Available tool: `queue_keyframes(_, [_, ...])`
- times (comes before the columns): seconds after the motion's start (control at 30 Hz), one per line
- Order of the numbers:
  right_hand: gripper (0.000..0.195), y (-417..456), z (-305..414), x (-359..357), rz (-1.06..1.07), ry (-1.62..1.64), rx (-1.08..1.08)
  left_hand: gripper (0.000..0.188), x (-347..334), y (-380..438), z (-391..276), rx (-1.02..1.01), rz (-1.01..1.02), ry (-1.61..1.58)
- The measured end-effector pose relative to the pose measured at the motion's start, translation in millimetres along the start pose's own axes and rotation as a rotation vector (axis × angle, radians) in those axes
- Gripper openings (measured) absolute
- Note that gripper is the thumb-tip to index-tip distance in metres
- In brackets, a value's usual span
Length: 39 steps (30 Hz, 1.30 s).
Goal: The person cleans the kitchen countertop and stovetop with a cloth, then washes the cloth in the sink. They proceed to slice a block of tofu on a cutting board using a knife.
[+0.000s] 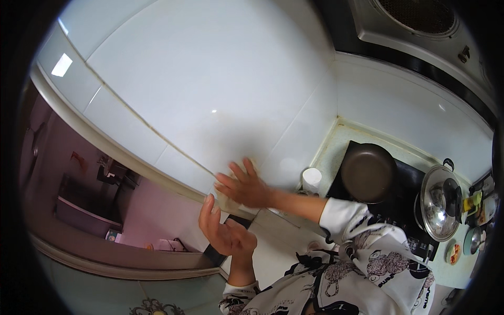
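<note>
My right hand (246, 189) reaches out in front of the white tiled wall (220, 78), its fingers spread and slightly blurred. Nothing is held in it, and whether it touches the wall cannot be told. Just below it is my left hand (228, 234), raised near the doorway's edge with a bare palm and partly bent fingers. No object shows in that hand either. A small gap seems to separate the two hands. Beyond my right forearm stands a white cylindrical item (312, 180), on the counter beside the cooktop.
A dark frying pan (368, 173) sits on the black cooktop (405, 177), beside a pot with a shiny domed lid (439, 201). A small dish of food (454, 253) rests farther right. The range hood (397, 47) overhangs. At left, a framed doorway (114, 134) opens onto another room.
</note>
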State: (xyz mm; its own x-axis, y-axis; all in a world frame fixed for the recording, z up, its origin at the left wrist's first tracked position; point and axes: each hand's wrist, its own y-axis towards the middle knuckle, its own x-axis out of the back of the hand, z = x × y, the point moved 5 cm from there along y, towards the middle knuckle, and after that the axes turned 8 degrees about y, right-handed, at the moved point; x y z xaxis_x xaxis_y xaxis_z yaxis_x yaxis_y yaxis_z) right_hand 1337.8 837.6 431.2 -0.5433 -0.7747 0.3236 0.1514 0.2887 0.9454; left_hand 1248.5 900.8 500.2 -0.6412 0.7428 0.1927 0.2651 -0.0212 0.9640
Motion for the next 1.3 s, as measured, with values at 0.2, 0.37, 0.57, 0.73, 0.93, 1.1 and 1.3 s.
queue_keyframes(0.2, [0.059,227.7,-61.6,89.7,-0.470,0.052,0.085,0.030,17.4,8.2,13.6,0.072,-0.097,-0.052])
queue_keyframes(0.37, [0.062,275.1,-132.4,143.1,-0.672,0.032,-0.080,0.030,12.9,17.7,9.3,0.072,-0.096,-0.102])
queue_keyframes(0.57, [0.025,65.0,-281.9,139.4,-0.887,-0.270,-0.692,0.032,21.3,-2.7,21.7,0.262,-0.100,-0.242])
queue_keyframes(0.73, [0.028,58.5,-339.6,155.4,-0.833,-0.162,-1.387,0.030,-6.7,4.1,7.3,0.312,-0.104,-0.356])
queue_keyframes(0.93, [0.034,274.3,-84.9,93.2,-0.712,0.103,-0.028,0.029,-14.1,10.3,-31.4,-0.016,-0.079,-0.235])
queue_keyframes(1.1, [0.038,182.3,-28.3,89.3,-0.322,0.054,0.335,0.027,-19.6,-1.1,-64.1,-0.347,-0.115,-0.328])
queue_keyframes(1.3, [0.036,16.8,-153.8,209.0,-0.348,0.178,-0.604,0.031,-34.8,-35.3,-86.5,-0.244,-0.033,-0.494])
